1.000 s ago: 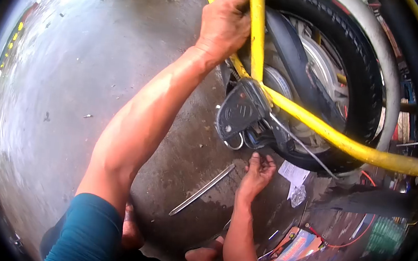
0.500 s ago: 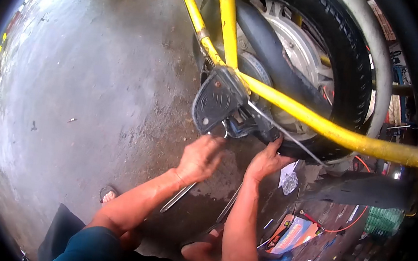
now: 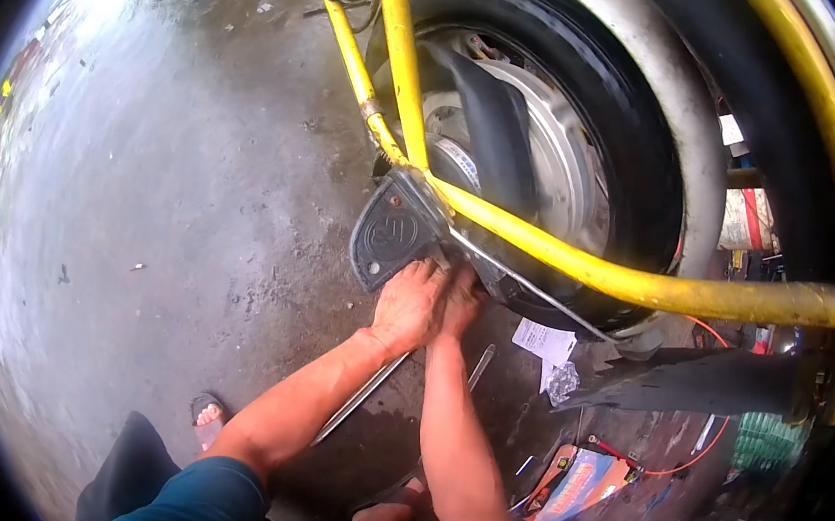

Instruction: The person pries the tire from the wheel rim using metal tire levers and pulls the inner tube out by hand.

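Close together, my left hand (image 3: 408, 305) and my right hand (image 3: 459, 303) work at the lower edge of a black plastic footrest plate (image 3: 392, 230). The fingers of my left hand are bent and closed at that edge; what they grip is hidden. My right hand sits beside it, partly behind it, its fingers curled up under the black part. The plate is fixed at the joint of a yellow tubular frame (image 3: 549, 256). Behind the frame stands a wheel with a black tire (image 3: 631, 130), and a dark, limp rubber strip, like an inner tube (image 3: 498, 133), hangs across its rim.
On the wet floor under my forearms lie a metal bar (image 3: 360, 399) and a second bar (image 3: 481, 365). At right are a white paper (image 3: 542, 341), a clear crumpled bag (image 3: 562, 383), a colourful package (image 3: 577, 485) and an orange hose (image 3: 684, 469). My sandalled foot (image 3: 209, 411) stands at left.
My right hand has left the lower tire edge and moved left beside my left hand. My left hand has risen to the footrest plate. The wheel looks turned, and the view has shifted.
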`<state>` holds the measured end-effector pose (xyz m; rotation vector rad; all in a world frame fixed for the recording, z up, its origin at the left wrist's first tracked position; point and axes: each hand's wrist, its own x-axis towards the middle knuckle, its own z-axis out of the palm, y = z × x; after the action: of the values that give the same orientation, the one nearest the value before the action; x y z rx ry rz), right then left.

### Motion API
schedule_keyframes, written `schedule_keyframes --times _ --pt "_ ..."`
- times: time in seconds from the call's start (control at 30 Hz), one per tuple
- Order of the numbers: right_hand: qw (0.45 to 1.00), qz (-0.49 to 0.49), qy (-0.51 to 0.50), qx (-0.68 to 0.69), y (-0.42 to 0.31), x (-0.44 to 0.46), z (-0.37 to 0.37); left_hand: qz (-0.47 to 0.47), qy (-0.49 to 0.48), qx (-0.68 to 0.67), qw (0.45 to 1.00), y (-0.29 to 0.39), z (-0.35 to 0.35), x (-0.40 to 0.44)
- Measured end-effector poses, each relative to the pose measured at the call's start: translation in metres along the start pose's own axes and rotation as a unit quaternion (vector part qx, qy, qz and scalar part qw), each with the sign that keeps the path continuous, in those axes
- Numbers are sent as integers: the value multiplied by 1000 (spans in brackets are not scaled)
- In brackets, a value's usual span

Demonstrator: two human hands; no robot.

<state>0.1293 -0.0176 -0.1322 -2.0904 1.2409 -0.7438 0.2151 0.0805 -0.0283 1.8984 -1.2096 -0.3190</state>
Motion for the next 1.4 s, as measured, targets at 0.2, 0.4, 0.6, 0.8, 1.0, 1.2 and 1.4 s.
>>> schedule_keyframes --times 0.2,0.4,0.6,0.8,1.0,1.2,1.4 --pt "918 251 147 268 -31 -46 -7 14 -15 -59 998 -3 -5 -1" --pt "939 103 221 244 -93 -22 -85 57 -15 -139 989 24 -13 -4" --pt "913 10 264 312 -77 5 -76 16 26 -177 984 45 -6 -7" --pt "938 4 272 217 -78 17 -72 -52 -10 -131 990 12 -8 -12" --pt "934 -11 227 274 -90 14 -71 -107 4 -80 991 -9 -1 -8" --pt "918 46 250 303 -102 2 -67 -258 80 -85 959 -3 28 2" --pt "928 49 169 330 -103 -7 -77 -370 164 -265 875 4 43 11"
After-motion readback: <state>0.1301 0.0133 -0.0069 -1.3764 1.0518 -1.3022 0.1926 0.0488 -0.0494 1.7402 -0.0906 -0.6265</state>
